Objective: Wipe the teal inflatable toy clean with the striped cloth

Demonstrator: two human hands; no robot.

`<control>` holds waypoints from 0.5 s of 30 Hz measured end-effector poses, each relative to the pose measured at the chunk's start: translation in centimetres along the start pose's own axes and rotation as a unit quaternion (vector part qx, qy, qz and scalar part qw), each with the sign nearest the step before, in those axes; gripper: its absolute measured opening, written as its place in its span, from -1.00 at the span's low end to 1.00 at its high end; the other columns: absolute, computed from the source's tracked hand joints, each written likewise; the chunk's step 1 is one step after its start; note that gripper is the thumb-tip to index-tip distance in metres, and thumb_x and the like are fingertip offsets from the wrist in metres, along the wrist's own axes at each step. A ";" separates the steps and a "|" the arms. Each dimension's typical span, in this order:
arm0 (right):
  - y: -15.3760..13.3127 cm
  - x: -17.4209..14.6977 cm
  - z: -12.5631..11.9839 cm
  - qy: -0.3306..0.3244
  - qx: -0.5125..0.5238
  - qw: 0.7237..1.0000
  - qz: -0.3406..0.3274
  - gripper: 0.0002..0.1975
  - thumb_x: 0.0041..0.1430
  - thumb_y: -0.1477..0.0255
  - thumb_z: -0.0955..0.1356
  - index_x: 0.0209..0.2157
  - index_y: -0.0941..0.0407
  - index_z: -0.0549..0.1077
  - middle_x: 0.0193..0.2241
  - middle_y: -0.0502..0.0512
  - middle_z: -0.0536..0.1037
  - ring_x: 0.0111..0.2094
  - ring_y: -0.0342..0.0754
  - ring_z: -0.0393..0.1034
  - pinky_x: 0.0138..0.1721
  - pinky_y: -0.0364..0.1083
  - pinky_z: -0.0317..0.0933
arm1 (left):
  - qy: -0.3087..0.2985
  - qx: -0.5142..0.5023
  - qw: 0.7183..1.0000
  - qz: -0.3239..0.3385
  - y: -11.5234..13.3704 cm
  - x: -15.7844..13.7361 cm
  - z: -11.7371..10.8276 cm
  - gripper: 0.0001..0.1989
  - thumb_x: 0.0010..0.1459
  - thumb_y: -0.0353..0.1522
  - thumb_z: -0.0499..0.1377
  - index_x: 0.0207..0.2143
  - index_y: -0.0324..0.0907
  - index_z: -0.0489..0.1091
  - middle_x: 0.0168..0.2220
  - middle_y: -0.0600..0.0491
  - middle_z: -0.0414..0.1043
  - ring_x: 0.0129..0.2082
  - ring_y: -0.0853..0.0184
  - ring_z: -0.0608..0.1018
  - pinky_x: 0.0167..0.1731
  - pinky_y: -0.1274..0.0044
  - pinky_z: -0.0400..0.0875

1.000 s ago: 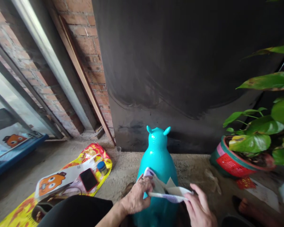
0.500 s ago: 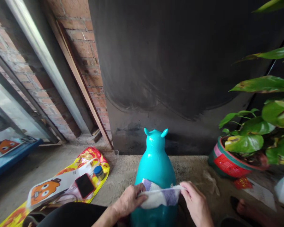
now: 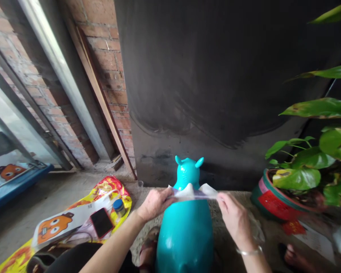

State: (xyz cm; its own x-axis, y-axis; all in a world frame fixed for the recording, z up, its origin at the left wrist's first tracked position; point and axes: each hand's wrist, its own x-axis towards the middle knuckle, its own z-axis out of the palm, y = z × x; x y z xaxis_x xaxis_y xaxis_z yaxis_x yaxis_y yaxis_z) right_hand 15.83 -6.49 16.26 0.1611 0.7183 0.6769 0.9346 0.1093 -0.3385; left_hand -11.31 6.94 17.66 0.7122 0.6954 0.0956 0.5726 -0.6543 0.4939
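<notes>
A turquoise inflatable animal toy [image 3: 185, 231] with two small ears stands on the concrete floor in front of me. A white and purple cloth [image 3: 193, 192] is stretched flat across its neck, just below the head. My left hand [image 3: 153, 203] pinches the cloth's left end and my right hand [image 3: 234, 219] pinches its right end. Both arms reach forward over the toy's body. A thin bracelet sits on my right wrist.
A dark metal panel [image 3: 216, 76] rises behind the toy, beside a brick wall [image 3: 102, 45]. A yellow printed mat [image 3: 82, 216] at left carries a phone [image 3: 101, 222] and a small blue-capped jar [image 3: 119, 206]. A potted green plant [image 3: 295, 182] stands at right.
Both hands have moved forward and up along the toy, carrying the cloth from its lower back to its neck. The cloth is now pulled taut between them.
</notes>
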 end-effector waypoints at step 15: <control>-0.4 -8.9 10.4 -0.230 -0.048 0.962 0.137 -0.46 0.35 0.21 0.08 0.28 0.12 0.13 0.30 0.16 0.07 0.30 0.09 -0.01 0.23 0.14 0.12 | -0.076 -0.045 0.969 -0.230 -1.6 -4.5 15.2 -0.20 0.12 -0.16 0.14 0.33 -0.21 -0.08 0.40 -0.12 -0.31 0.38 0.12 -0.13 0.33 0.26 -0.05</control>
State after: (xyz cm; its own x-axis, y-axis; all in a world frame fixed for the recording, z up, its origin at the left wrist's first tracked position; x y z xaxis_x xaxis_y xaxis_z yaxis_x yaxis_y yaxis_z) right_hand 10.74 -5.79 3.54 0.2690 0.9415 0.2028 0.9058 -0.1758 -0.3854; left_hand -9.26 0.34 3.26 0.4456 0.8508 -0.2784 0.8112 -0.2521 0.5277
